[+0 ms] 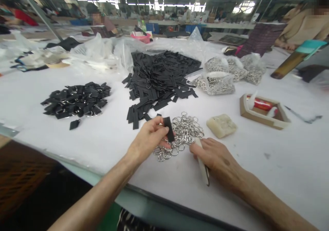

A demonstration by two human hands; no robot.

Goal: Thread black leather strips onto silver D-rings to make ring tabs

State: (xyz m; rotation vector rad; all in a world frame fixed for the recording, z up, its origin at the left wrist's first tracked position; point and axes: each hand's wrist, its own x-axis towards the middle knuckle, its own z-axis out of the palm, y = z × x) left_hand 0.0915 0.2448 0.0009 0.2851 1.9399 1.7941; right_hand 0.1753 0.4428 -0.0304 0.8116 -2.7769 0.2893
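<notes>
My left hand [150, 135] pinches a small black strip [169, 129] upright between thumb and fingers, just above a loose pile of metal rings [183, 131] on the white table [108, 138]. My right hand [214, 155] rests beside the rings, closed around a slim white tool [203, 167] that points back toward me. A large heap of black strips [159, 78] lies behind the rings. A smaller heap of black strips fitted with rings [75, 100] lies to the left.
A pale waxy block [221, 125] sits right of the rings. A shallow cardboard tray [264, 112] holds a red tube. Clear bags of rings [226, 75] stand behind. Plastic bags clutter the far left. Other people work at the far tables and at the right.
</notes>
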